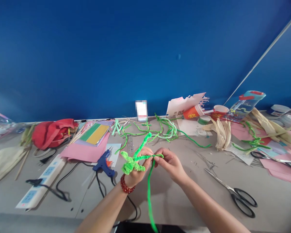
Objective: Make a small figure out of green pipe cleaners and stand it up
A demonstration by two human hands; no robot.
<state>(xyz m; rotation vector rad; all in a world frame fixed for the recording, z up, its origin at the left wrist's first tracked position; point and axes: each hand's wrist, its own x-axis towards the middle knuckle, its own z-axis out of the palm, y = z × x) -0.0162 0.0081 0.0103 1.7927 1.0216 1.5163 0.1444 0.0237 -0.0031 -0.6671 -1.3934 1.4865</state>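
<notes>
Thing: bright green fuzzy pipe-cleaner figure [130,165]
Position: held above the table, between both hands
Left hand [138,167]: fingers closed, gripping the figure
Right hand [169,163]: fingertips pinched on a long green pipe-cleaner strand [149,197], which hangs down
Wrist: red bead bracelet [126,183] on the left
Nearby: blue hot-glue gun [103,164] to the left; black-handled steel scissors [240,199] to the right

green pipe cleaner [149,197]: lower end cut off at bottom edge | upright white object [141,111]: blurred
</notes>
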